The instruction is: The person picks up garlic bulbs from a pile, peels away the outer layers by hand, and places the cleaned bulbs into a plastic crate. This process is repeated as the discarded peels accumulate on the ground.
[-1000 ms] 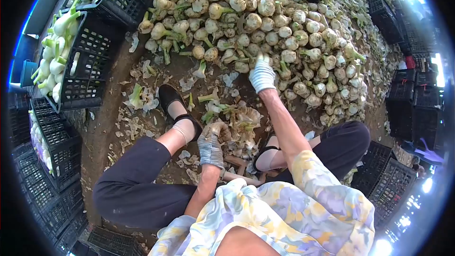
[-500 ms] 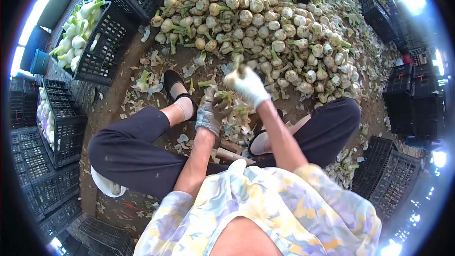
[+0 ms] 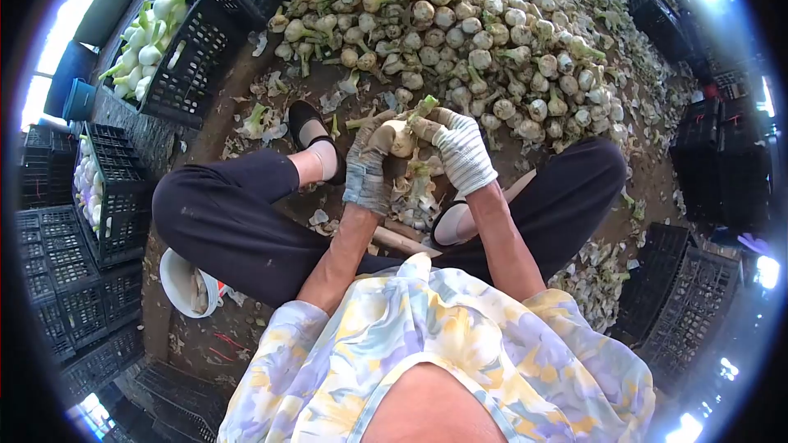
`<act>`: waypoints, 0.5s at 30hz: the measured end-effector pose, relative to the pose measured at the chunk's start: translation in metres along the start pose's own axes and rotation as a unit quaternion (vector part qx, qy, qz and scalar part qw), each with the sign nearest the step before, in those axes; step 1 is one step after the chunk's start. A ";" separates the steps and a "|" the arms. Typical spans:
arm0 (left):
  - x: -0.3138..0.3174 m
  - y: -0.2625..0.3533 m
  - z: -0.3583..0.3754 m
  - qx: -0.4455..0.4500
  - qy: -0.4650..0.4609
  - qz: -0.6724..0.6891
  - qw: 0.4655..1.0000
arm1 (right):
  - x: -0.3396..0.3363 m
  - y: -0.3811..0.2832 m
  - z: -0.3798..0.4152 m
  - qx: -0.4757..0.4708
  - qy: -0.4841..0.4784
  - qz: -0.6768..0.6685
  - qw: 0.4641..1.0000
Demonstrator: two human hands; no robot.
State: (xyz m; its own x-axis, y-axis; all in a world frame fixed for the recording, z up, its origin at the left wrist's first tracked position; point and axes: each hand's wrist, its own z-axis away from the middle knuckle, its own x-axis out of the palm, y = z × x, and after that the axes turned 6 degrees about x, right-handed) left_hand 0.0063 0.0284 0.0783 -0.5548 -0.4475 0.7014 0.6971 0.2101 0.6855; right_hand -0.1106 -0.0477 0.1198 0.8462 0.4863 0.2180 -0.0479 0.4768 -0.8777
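Observation:
Both gloved hands meet on one garlic bulb in front of my shins, its short green stem pointing up and right. The fingers of my left hand, in a dirty grey glove, are closed round the bulb's left side. My right hand, in a whiter striped glove with soiled fingertips, pinches at the stem side. Just beyond the hands lies a big pile of unpeeled garlic bulbs. Peeled skins and stem scraps litter the ground beneath the hands.
At the left stand black crates, one with white, green-stemmed garlic and another with peeled bulbs. A white bucket sits by my left knee. More black crates are at the right. My shoes flank the scraps.
My right hand has come from the pile's edge back toward my left hand. My left hand, previously with fingers apart, is now closed on the garlic bulb with the right.

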 end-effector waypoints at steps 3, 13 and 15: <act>-0.009 -0.007 0.003 -0.054 0.025 0.067 0.996 | -0.006 0.014 0.002 0.008 0.005 0.003 1.000; -0.005 -0.009 0.000 -0.079 0.015 -0.031 0.996 | -0.021 0.018 0.005 -0.005 -0.052 -0.002 0.999; -0.010 -0.006 -0.001 -0.183 0.090 0.016 0.979 | -0.019 0.023 0.000 -0.034 -0.026 0.081 0.996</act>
State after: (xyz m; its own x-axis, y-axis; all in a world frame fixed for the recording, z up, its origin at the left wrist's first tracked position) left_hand 0.0085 0.0313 0.0671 -0.4647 -0.5985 0.6526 0.8469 -0.0854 0.5248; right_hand -0.1282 -0.0463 0.0956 0.8014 0.5911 0.0917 -0.1435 0.3388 -0.9299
